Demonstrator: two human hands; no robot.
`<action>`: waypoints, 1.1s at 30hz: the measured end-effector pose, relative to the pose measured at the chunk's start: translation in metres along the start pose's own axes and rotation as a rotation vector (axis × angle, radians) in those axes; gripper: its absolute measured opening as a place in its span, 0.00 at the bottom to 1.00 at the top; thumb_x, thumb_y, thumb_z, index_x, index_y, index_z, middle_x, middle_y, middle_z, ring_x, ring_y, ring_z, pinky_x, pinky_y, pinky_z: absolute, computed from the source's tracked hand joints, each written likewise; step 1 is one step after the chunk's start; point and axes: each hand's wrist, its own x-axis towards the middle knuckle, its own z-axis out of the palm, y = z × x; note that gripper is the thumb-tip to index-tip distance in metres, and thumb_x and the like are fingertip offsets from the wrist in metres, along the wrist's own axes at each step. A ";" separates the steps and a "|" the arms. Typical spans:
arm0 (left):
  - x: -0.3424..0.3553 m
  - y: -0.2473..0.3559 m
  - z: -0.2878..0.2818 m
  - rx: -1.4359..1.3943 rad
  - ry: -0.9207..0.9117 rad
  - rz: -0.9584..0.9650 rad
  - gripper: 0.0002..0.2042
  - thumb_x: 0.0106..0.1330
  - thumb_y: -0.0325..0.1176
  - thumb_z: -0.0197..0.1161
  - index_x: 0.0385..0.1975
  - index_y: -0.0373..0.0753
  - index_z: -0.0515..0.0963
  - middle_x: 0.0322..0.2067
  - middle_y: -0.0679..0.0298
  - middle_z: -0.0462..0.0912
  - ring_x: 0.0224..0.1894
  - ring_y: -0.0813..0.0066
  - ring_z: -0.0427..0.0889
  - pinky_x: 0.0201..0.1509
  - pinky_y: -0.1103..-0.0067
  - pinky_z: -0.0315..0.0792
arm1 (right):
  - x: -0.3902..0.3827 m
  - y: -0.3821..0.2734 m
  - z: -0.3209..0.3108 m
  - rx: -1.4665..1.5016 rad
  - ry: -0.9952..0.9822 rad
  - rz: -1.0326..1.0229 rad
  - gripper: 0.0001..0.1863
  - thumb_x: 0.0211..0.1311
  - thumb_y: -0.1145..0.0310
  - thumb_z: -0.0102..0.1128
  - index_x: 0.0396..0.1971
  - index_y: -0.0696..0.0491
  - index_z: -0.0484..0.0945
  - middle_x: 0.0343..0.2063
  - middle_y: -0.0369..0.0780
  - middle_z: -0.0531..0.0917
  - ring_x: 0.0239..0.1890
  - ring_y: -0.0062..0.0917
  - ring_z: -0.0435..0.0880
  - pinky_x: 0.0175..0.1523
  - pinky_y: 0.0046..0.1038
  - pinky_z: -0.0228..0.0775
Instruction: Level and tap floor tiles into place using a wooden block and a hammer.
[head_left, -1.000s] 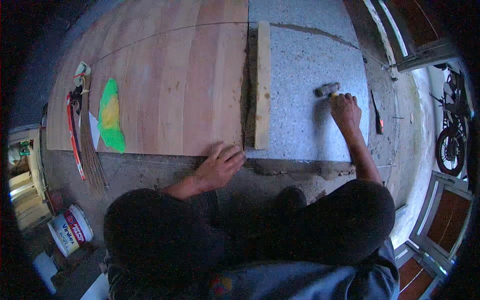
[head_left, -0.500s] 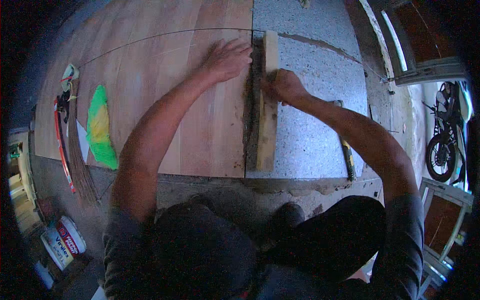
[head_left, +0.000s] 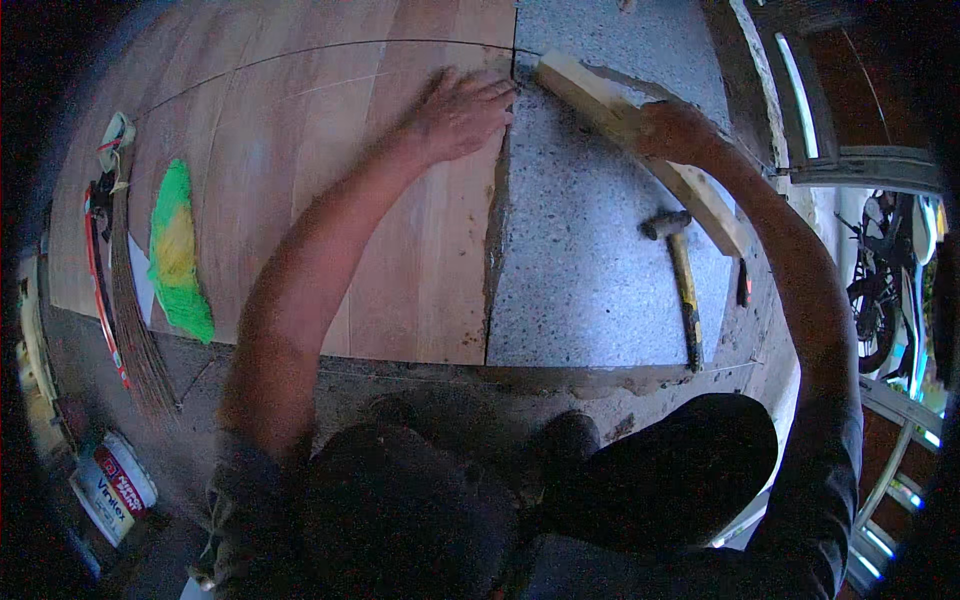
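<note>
The wood-patterned floor surface (head_left: 300,200) spreads over the left and middle, and against its right edge lies the grey speckled tile (head_left: 580,300), with dark, dirt-like smears along the seam between them. The wooden bar (head_left: 585,88) slants across the grey tile, its far end near the tile's far left corner and its near end at the right edge; whether its underside touches the tile, I cannot tell. A stick broom (head_left: 126,310) lies by the wood-patterned surface's left edge and sticks out past its near edge, with a green-and-yellow cloth (head_left: 176,265) just to its right. The hammer (head_left: 685,275) rests on the grey tile near the right edge, its handle pointing to the near edge. The left hand (head_left: 462,115), fingers stretched out and gripping nothing, is at the wood-patterned surface's right edge, by the seam; how hard it presses, if at all, does not show. The right hand (head_left: 678,132) is wrapped around the bar near its middle. A small black-and-red tool (head_left: 743,288) sits just beyond the grey tile's right edge. As I judge it, a low swing of the bar could knock the hammer or scratch the tile, a slipping one-handed grip could drop it and chip an edge, and a loose bed underneath could let the tile shift if struck.
</note>
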 end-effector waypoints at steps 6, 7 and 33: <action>-0.002 0.010 0.006 0.114 -0.016 -0.054 0.26 0.80 0.49 0.47 0.73 0.46 0.65 0.75 0.68 0.63 0.77 0.60 0.59 0.77 0.44 0.49 | 0.025 0.012 0.021 -0.180 -0.057 -0.101 0.21 0.54 0.53 0.68 0.41 0.53 0.83 0.34 0.48 0.86 0.40 0.45 0.87 0.53 0.46 0.78; -0.001 0.011 0.008 0.117 0.005 -0.059 0.26 0.80 0.50 0.46 0.73 0.47 0.65 0.75 0.67 0.63 0.77 0.61 0.58 0.77 0.43 0.48 | 0.030 0.013 0.023 -0.136 0.033 -0.160 0.21 0.55 0.53 0.67 0.41 0.54 0.83 0.34 0.48 0.86 0.40 0.45 0.87 0.52 0.46 0.78; -0.048 0.033 -0.017 -0.104 0.068 -0.128 0.22 0.76 0.45 0.54 0.65 0.43 0.75 0.72 0.62 0.68 0.75 0.53 0.61 0.74 0.45 0.56 | 0.023 -0.056 -0.037 0.119 0.096 0.112 0.29 0.53 0.46 0.68 0.33 0.63 0.85 0.27 0.56 0.86 0.35 0.51 0.88 0.45 0.46 0.82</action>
